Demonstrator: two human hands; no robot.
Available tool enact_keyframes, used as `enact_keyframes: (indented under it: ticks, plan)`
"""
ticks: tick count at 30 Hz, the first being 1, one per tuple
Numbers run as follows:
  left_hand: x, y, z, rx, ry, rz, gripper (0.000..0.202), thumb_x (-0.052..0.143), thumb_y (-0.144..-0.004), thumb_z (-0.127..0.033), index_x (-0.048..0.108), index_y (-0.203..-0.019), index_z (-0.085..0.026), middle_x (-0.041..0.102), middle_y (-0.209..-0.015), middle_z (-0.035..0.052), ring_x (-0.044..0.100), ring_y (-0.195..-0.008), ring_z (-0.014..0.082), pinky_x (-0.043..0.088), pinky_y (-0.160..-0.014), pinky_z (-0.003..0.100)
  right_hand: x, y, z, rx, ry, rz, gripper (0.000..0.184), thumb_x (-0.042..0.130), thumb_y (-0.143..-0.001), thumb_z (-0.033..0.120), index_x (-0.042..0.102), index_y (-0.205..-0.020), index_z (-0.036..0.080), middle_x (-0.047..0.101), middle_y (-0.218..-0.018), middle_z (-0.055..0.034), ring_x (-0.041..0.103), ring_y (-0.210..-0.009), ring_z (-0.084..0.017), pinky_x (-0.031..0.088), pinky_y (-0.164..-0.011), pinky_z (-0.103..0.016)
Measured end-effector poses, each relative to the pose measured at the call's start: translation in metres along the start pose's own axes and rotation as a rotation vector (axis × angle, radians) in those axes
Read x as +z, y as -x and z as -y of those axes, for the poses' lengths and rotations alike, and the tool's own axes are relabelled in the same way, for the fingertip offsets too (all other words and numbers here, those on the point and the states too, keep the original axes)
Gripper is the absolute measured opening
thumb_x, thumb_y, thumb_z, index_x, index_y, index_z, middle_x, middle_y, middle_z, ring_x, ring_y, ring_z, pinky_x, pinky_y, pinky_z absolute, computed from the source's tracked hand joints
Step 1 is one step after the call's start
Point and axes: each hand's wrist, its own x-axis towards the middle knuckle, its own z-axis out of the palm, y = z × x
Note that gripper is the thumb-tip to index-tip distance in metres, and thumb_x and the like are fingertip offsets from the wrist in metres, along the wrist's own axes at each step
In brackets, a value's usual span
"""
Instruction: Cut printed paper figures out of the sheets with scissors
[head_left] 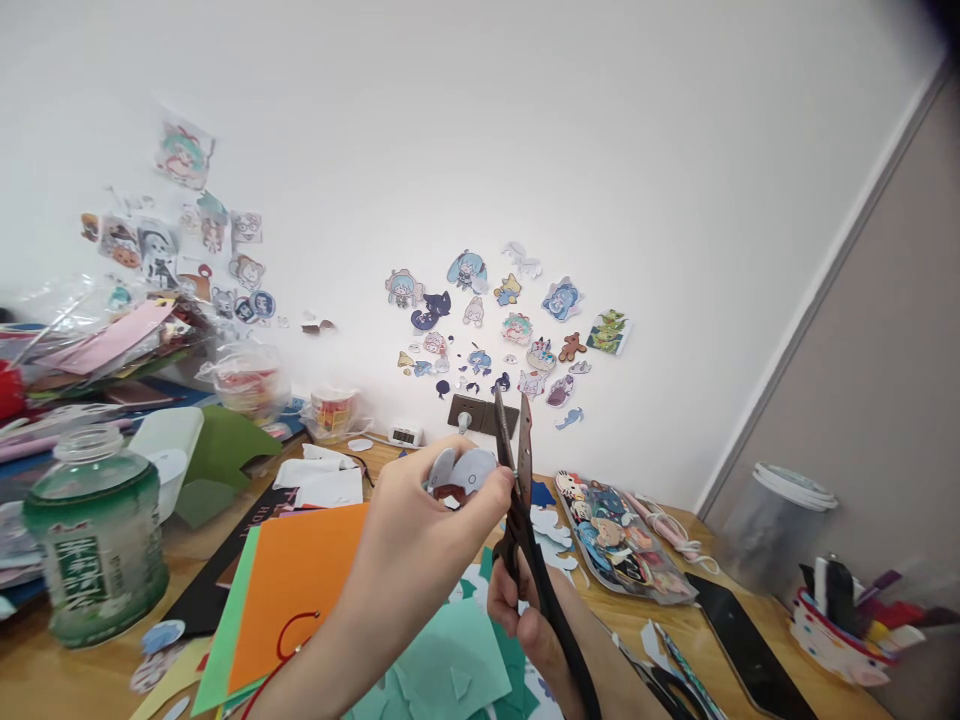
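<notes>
Pinched in the fingers of my left hand (431, 530) is a pale blue-grey paper cutout (474, 468) with a small drawn circle and a brownish part underneath. My right hand (536, 615) grips a pair of black-handled scissors (525, 500), blades pointing up and slightly apart. The blades stand just right of the cutout, beside my left thumb; whether they touch the paper I cannot tell. Below both hands lie teal paper pieces (454, 655) on the desk. To their left is a stack topped by an orange sheet (296, 580).
A green-labelled jar (97, 540) stands at left, near a cluttered pile (112, 340). At right are a bag of cutouts (622, 540), a black phone (750, 640), a pen holder (840, 635), and a second pair of scissors (667, 685). Stickers (517, 330) dot the wall behind.
</notes>
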Motion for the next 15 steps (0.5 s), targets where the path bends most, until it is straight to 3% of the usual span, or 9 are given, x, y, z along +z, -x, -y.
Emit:
enact_keyframes:
  ticks: [8,15]
  plan:
    - [-0.017,-0.006,0.002,-0.017,-0.037,0.179,0.027,0.054,-0.079,-0.034,0.047,-0.058,-0.018,0.044,-0.047,-0.0064,0.04,-0.046,0.0081,0.029,-0.044,0.018,-0.006,0.002,0.004,0.041,0.091,0.053,0.054,0.033,-0.08,0.073,0.032,-0.074,0.019,0.026,-0.066,0.0037,0.024,-0.058,-0.01,0.021,-0.049,-0.023]
    - [-0.025,-0.006,-0.006,-0.059,-0.055,0.214,0.025,0.055,-0.078,-0.028,0.048,-0.057,-0.018,0.046,-0.048,-0.0061,0.037,-0.046,0.0077,0.03,-0.044,0.017,-0.011,0.005,-0.003,0.072,0.15,0.076,0.055,0.033,-0.079,0.074,0.034,-0.075,0.019,0.03,-0.068,0.0031,0.027,-0.061,-0.011,0.023,-0.053,-0.024]
